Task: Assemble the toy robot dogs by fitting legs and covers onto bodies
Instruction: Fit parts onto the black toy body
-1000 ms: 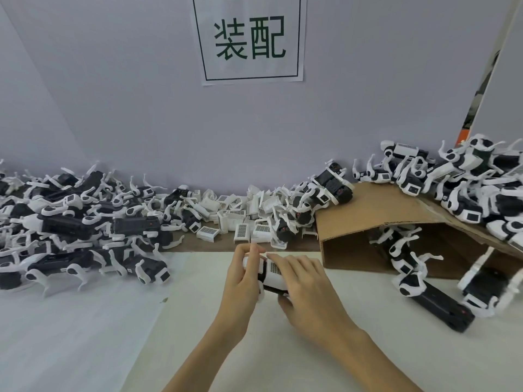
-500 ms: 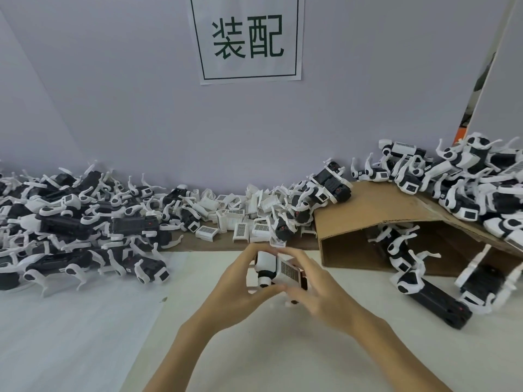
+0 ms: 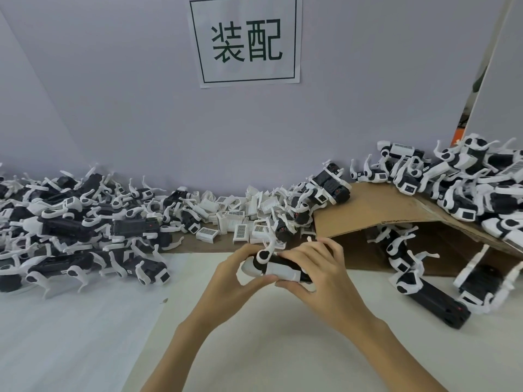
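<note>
Head view: at the centre of the bench (image 3: 283, 349) both hands hold one toy dog (image 3: 278, 265) just above the surface. The left hand (image 3: 240, 274) has its fingers curled round the white front end; the right hand (image 3: 317, 271) wraps its fingers over the black body and white cover. One white leg sticks up at 12 o'clock from the toy; whether the other legs are seated I cannot tell, as the hands hide them.

Much appears done: a heap of legged dogs (image 3: 467, 188) lies at 2 o'clock on the cardboard sheet (image 3: 376, 213), and another pile (image 3: 70, 227) at 9 o'clock. Loose white covers (image 3: 240, 219) lie scattered at 12 o'clock, so I judge that plenty of units remain to be fitted.
</note>
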`<state>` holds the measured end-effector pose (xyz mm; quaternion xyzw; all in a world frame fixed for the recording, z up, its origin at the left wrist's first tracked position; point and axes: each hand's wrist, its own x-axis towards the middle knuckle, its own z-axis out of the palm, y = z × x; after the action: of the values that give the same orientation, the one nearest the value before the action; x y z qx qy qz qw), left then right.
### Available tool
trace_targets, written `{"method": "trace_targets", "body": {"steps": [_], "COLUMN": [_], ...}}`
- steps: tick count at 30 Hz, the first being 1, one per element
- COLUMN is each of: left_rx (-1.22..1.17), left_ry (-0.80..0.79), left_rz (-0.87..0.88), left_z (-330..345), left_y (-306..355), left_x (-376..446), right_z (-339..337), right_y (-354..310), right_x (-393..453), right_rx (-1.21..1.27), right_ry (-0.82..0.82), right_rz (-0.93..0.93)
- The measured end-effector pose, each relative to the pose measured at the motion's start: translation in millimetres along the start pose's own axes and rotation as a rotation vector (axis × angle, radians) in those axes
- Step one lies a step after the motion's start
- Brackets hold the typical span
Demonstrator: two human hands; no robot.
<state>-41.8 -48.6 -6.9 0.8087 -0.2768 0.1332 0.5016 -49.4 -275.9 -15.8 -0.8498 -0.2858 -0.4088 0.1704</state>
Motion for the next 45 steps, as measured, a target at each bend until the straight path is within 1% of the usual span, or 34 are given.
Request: {"method": "trace_targets", "body": {"steps": [3,5,7,9,10,12,14,16,18,21,24,26,29,32,33,34,35,36,37,38,39,41,42,43,44,45], "left_rx": [-0.015,-0.004,0.033,0.108,0.146,0.164,0.134,0.127,0.141,0.153,0.183,0.166,0.110,-0.153,-0.204,-0.203,-0.139,-0.022,0.093,0.146,0.110,-0.114,-0.222,-0.308,-0.364,-0.389], "left_ry": [0.059,0.071,0.081,0.125,0.147,0.167,0.143,0.120,0.087,0.033,0.064,0.074,0.124,0.199,0.196,0.188,0.193,0.219,0.255,0.258,0.204,0.041,0.005,0.017,0.060,0.117], "left_rz": [0.003,-0.008,-0.023,0.016,0.035,0.005,-0.046,-0.056,-0.063,-0.106,-0.066,-0.082,-0.187,-0.337,-0.357,-0.360,-0.347,-0.318,-0.282,-0.247,-0.239,-0.292,-0.318,-0.340,-0.365,-0.390], "left_z": [-1.9,-1.0,1.1,3.9,4.8,5.6,7.5,10.5,11.7,10.1,7.8,5.0,4.9,6.6,7.3,8.4,9.3,9.7,9.1,6.9,3.8,-3.0,-4.6,-3.7,-0.9,3.7], "left_y": [0.7,1.0,2.5,2.6,2.3,2.1,1.7,0.6,-0.1,-0.3,-0.7,0.4,3.8,8.7,10.7,13.2,14.1,12.9,11.4,11.1,11.0,12.1,12.6,13.1,13.9,15.3], "left_x": [0.8,-0.1,-1.0,-1.9,-2.0,-1.8,-2.6,-3.5,-3.7,-4.2,-3.8,-2.4,-1.2,2.5,3.2,3.5,3.4,2.7,1.5,0.1,-0.4,0.0,0.2,0.3,0.8,1.2], "right_z": [-3.6,-3.1,-1.4,-1.5,-2.3,-4.8,-6.8,-6.6,-4.9,-3.4,-2.6,-4.3,-6.3,-6.0,-4.8,-4.0,-3.8,-4.5,-5.0,-5.8,-6.2,-5.6,-5.2,-5.0,-4.5,-4.3], "right_y": [2.2,-0.2,-5.0,-8.5,-9.0,-7.3,-4.0,-1.6,-0.1,0.6,0.2,1.0,-0.6,-4.5,-5.5,-5.4,-3.4,-1.7,-0.9,-0.6,-0.5,-0.6,-1.9,-3.7,-5.2,-6.4], "right_x": [-0.6,0.0,2.2,3.8,4.1,3.0,1.0,0.0,-0.6,-1.3,0.4,3.0,1.4,1.8,1.1,0.5,-0.4,-1.5,-2.6,-3.6,-3.9,-4.3,-3.9,-3.4,-3.6,-4.2], "right_rx": [0.006,0.002,0.004,0.022,0.039,0.094,0.129,0.103,0.092,0.148,0.195,0.195,0.230,0.215,0.191,0.183,0.206,0.270,0.370,0.463,0.522,0.586,0.618,0.646,0.642,0.589], "right_ry": [-0.030,-0.025,-0.010,-0.019,-0.042,-0.118,-0.189,-0.231,-0.224,-0.249,-0.268,-0.262,-0.261,-0.252,-0.222,-0.190,-0.165,-0.153,-0.158,-0.167,-0.168,-0.183,-0.196,-0.217,-0.241,-0.253], "right_rz": [0.006,0.008,0.030,0.064,0.080,0.120,0.147,0.146,0.146,0.211,0.234,0.246,0.262,0.214,0.197,0.200,0.221,0.264,0.317,0.359,0.384,0.419,0.433,0.442,0.440,0.419]}}
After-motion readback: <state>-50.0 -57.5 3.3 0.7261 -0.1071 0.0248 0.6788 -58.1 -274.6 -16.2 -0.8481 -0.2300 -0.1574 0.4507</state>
